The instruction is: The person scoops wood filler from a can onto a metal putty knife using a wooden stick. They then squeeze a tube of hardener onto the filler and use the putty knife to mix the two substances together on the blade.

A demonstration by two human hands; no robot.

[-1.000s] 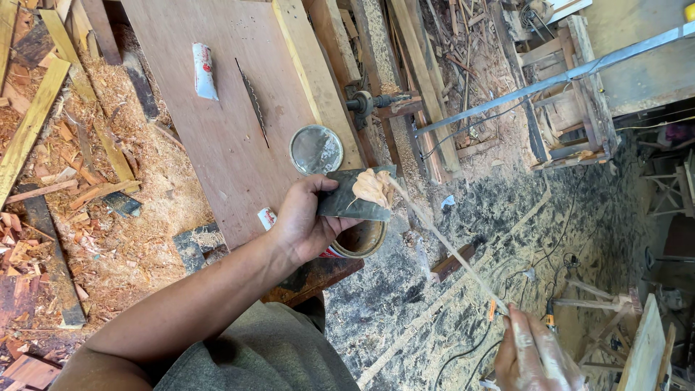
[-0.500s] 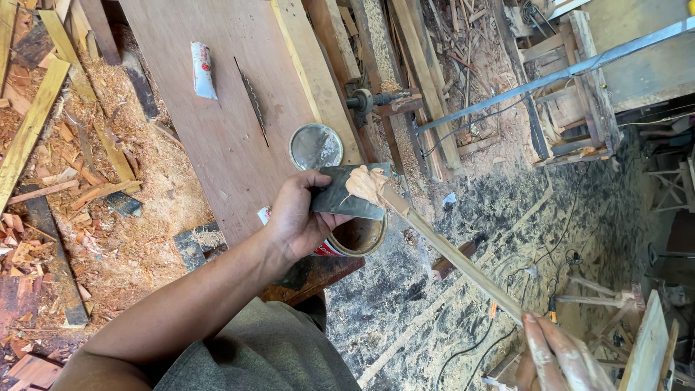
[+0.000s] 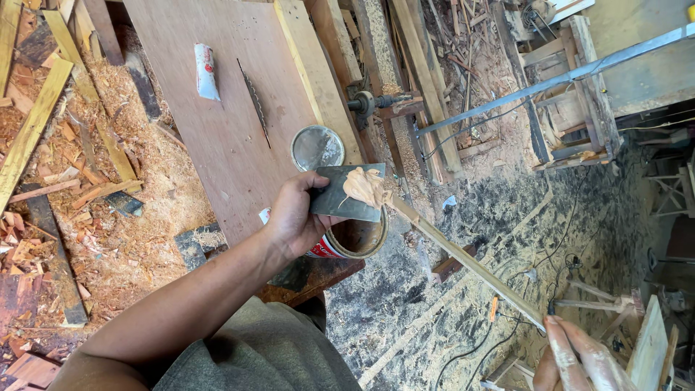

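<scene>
Wooden strip (image 3: 463, 257) now steeper, right hand (image 3: 575, 358) pinching its lower end. Left hand (image 3: 293, 217) grips putty scraper (image 3: 347, 194), putty blob (image 3: 365, 186) on strip tip, above open can (image 3: 355, 239).

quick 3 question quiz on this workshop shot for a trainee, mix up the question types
1. True or false: the left hand holds a flat scraper loaded with tan putty.
2. What lies on the board just beyond the scraper? A) round tin lid B) hammer C) paintbrush
3. Fill in: the right hand holds the far end of a long wooden ____.

Key: 1 true; 2 A; 3 strip
</scene>
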